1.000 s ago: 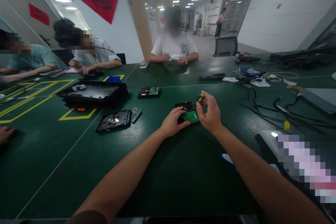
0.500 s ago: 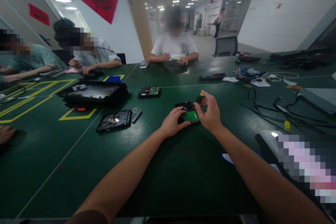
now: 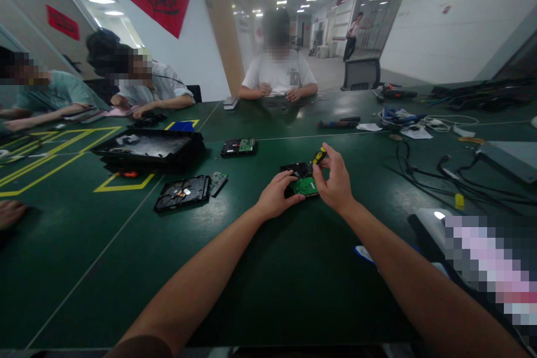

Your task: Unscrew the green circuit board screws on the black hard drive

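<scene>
A hard drive [image 3: 305, 185] lies on the green table in front of me, its green circuit board facing up. My left hand [image 3: 277, 194] grips its left side, fingers at the far edge and thumb along the near edge. In my right hand [image 3: 335, 179] is a screwdriver [image 3: 319, 155] with a yellow and black handle, pinched between thumb and fingers over the drive's right side. The screwdriver's tip is hidden behind my fingers. To the left lie another hard drive [image 3: 182, 193] and a loose circuit board [image 3: 218, 183] touching or close to its right end.
A third hard drive [image 3: 238, 147] lies farther back. A black tray [image 3: 146, 148] stands at left. Black cables [image 3: 444, 173], a grey metal box [image 3: 509, 158] and pliers-like tools [image 3: 339, 123] are on the right. People sit across the table and at left.
The screwdriver handle has turned in my right fingers, showing more of its yellow side. My left hand and the hard drive stay in place.
</scene>
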A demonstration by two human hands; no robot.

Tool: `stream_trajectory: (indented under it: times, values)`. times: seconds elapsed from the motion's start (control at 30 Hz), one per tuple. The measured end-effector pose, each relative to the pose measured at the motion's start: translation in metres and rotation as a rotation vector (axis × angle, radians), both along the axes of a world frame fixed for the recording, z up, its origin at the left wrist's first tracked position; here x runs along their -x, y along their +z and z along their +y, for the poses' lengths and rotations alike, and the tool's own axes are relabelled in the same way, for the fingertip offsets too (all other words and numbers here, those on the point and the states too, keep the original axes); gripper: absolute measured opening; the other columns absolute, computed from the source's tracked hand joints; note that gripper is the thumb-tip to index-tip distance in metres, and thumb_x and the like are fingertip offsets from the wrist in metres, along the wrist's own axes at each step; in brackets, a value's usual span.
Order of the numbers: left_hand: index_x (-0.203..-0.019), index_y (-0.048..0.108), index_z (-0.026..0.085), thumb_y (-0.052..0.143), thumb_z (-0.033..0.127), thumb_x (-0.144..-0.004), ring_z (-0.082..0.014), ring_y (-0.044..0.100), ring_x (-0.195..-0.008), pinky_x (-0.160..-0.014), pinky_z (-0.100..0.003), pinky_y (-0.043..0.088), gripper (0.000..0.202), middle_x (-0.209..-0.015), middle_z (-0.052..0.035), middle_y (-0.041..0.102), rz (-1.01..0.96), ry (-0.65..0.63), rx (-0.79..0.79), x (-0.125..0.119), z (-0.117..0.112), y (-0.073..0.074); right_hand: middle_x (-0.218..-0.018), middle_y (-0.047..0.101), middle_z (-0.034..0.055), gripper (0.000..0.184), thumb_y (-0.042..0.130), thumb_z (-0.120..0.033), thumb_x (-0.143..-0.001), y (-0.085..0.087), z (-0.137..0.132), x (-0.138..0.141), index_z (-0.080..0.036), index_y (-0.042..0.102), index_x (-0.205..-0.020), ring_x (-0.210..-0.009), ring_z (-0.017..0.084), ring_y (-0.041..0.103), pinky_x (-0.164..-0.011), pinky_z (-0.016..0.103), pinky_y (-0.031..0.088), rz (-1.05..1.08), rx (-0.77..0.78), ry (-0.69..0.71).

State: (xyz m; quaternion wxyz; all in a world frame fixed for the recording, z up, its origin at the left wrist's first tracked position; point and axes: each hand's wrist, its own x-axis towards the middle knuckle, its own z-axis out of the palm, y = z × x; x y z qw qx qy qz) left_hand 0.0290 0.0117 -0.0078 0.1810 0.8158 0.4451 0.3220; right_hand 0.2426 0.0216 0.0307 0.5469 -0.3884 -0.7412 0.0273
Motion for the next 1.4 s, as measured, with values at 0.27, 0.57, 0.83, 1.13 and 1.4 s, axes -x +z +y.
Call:
stream_trajectory:
  times: [0.27,0.57,0.83,1.13,1.4]
  values:
    - [-0.132,0.061,0.022,0.078,0.050,-0.081,-0.0307,0.046,-0.142,-0.120,-0.051,0.038,0.060,-0.150,-0.0131,0.051,0.003,-0.006,-0.015,0.000,0.002,-0.003,-0.136,0.054,0.0143,0.061,0.060,-0.028,-0.095,-0.003,0.002,-0.002,-0.027,0.036,-0.151,-0.093,0.023,0.068,-0.086,0.046,0.061,0.014,-0.002,-0.019]
    - [-0.132,0.061,0.023,0.077,0.050,-0.082,-0.0309,0.046,-0.142,-0.119,-0.052,0.039,0.059,-0.150,-0.0132,0.051,0.012,-0.002,-0.019,0.000,0.000,-0.001,-0.135,0.055,0.0152,0.059,0.061,-0.032,-0.096,-0.001,-0.001,-0.001,-0.025,0.039,-0.150,-0.098,0.025,0.068,-0.087,0.045,0.061,0.016,0.014,-0.029]
    - [-0.133,0.061,0.022,0.077,0.050,-0.082,-0.0307,0.045,-0.143,-0.120,-0.051,0.038,0.060,-0.150,-0.0136,0.051,0.011,-0.002,-0.016,0.000,0.000,-0.002,-0.134,0.056,0.0139,0.061,0.059,-0.034,-0.097,0.002,-0.003,-0.001,-0.028,0.036,-0.154,-0.100,0.026,0.068,-0.089,0.045,0.061,0.002,0.037,-0.031]
    - [-0.133,0.061,0.022,0.076,0.050,-0.083,-0.0307,0.045,-0.143,-0.120,-0.052,0.038,0.060,-0.150,-0.0136,0.051,0.015,0.000,-0.017,0.000,0.001,-0.002,-0.130,0.057,0.0130,0.057,0.061,-0.035,-0.097,0.003,-0.004,-0.002,-0.029,0.041,-0.150,-0.103,0.026,0.065,-0.086,0.045,0.060,-0.005,0.038,-0.033]
    - [-0.134,0.060,0.022,0.075,0.052,-0.083,-0.0304,0.044,-0.144,-0.120,-0.051,0.037,0.061,-0.151,-0.0132,0.050,0.020,0.003,-0.022,0.001,0.001,-0.003,-0.134,0.061,0.0116,0.046,0.044,-0.031,-0.103,0.009,-0.006,-0.004,-0.028,0.046,-0.149,-0.116,0.028,0.062,-0.099,0.049,0.052,-0.031,-0.008,-0.028]
